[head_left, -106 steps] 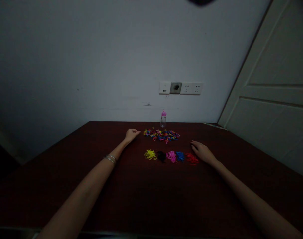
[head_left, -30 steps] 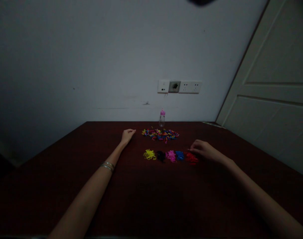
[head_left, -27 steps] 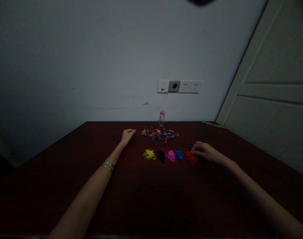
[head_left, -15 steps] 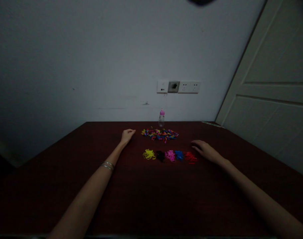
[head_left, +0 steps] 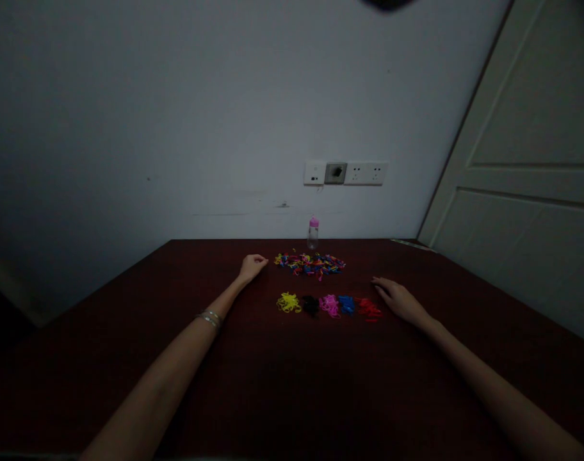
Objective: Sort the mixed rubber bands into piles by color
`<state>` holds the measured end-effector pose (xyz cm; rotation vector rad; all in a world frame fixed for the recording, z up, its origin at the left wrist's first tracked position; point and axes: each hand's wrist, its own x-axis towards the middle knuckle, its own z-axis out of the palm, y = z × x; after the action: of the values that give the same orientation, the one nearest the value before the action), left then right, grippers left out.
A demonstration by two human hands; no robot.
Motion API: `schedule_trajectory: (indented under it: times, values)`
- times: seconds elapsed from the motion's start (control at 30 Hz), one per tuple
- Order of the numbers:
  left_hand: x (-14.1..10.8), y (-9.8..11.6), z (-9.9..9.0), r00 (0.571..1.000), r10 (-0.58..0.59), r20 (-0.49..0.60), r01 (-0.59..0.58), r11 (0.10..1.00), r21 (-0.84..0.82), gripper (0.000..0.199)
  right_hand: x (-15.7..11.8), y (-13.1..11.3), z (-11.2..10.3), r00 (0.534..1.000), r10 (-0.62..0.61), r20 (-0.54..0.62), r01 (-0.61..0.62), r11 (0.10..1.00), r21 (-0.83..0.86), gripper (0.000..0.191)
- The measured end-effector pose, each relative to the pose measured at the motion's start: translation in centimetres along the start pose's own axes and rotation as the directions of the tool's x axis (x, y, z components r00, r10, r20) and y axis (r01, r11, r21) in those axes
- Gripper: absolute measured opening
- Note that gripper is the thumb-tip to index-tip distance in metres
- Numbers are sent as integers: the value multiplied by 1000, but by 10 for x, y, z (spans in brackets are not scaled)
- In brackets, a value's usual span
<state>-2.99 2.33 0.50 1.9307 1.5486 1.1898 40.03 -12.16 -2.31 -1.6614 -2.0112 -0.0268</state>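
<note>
piles (head_left: 329, 305) in five colours are lying sorted near, mixed heap (head_left: 311, 264) unsorted far; left hand (head_left: 252, 266) is holding fingers together, right hand (head_left: 400, 300) resting loosely spread.

My left fingers (head_left: 261, 258) curl in, tips small and dim; can't tell if they pinch anything. Palm under my right fingers (head_left: 381, 282) hidden. Both my forearms, left (head_left: 160, 378) and right (head_left: 494, 390), cut off by the bottom edge. Mixed pile (head_left: 308, 264): pieces overlap, too small to count. Black heap (head_left: 310, 305) too dark to pick out strands. Bottle (head_left: 313, 237): marks too small to read. Grey socket (head_left: 335, 173): dark middle unclear. Door (head_left: 527, 186) runs off top and right. Worktop (head_left: 292, 384) cropped at the right. Dark blurred shape (head_left: 387, 4) clipped by the top edge, unidentifiable.
</note>
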Motion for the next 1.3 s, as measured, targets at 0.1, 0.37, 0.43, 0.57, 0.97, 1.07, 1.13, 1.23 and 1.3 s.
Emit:
schedule_trajectory:
  times: [0.1, 0.37, 0.43, 0.57, 0.97, 1.07, 1.13, 1.23, 1.3]
  values:
    - [1, 16, 2, 998, 56, 35, -59, 994, 93, 27, 0, 0, 1, 1000, 6, -11, -6, 1000, 17, 36]
    - [-13, 76, 24, 838, 294, 459, -401, 903, 154, 24, 0, 1, 2, 1000, -12, 2, 12, 1000, -15, 40]
    - [-17, 84, 31, 815, 289, 502, -446, 866, 227, 23, 1, 2, 3, 1000, -15, 4, 15, 1000, -15, 40]
    - [-20, 89, 40, 852, 224, 474, -427, 821, 380, 20, 1, 1, 3, 1000, -9, -3, 9, 1000, -16, 39]
    - [-15, 85, 46, 894, 174, 412, -335, 872, 357, 13, 0, 0, 2, 1000, 8, -8, -8, 1000, 15, 36]
    - [-12, 83, 44, 901, 173, 398, -309, 900, 307, 13, 1, 2, 3, 1000, 10, -1, -10, 1000, 8, 37]
    - [-9, 81, 42, 900, 190, 391, -310, 911, 271, 16, 1, 2, 3, 1000, 7, -4, -7, 1000, 14, 36]
    - [-4, 80, 38, 896, 232, 378, -326, 923, 206, 19, 1, 2, 2, 1000, -4, -15, 4, 1000, 23, 36]
    - [-2, 81, 34, 897, 244, 368, -322, 932, 164, 18, 0, 1, 2, 1000, -9, -21, 9, 999, 33, 35]
